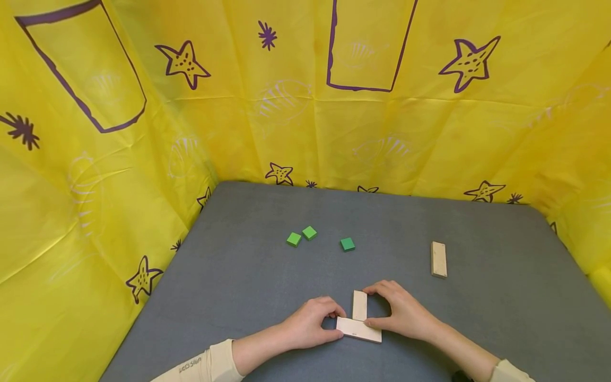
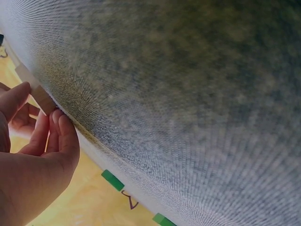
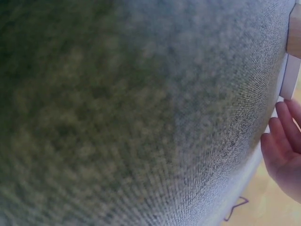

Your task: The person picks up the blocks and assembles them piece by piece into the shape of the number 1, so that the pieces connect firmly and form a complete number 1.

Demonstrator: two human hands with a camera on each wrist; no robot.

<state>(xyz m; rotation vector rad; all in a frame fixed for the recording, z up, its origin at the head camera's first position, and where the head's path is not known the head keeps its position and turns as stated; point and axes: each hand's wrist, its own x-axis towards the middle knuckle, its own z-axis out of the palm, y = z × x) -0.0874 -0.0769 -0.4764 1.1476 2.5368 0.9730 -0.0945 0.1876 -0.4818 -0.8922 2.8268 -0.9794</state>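
Two pale wooden blocks lie on the grey table in the head view, meeting in a T. The crosswise block (image 1: 358, 330) is nearest the person; the lengthwise block (image 1: 360, 305) stretches away from its far side. My left hand (image 1: 315, 323) pinches the left end of the crosswise block between thumb and fingers, also seen in the left wrist view on the block (image 2: 44, 100). With the index finger at its far end and the thumb by its near end, my right hand (image 1: 401, 313) holds the lengthwise block. In the right wrist view, the fingers (image 3: 284, 136) reach a block's end; the thumb is hidden.
Farther right on the grey table (image 1: 238, 265) lies another wooden block (image 1: 438, 259). Toward the back are two light green squares, one (image 1: 294, 239) beside the other (image 1: 309, 233), and a darker green square (image 1: 347, 244). Yellow cloth (image 1: 296, 132) surrounds the table's back and sides.
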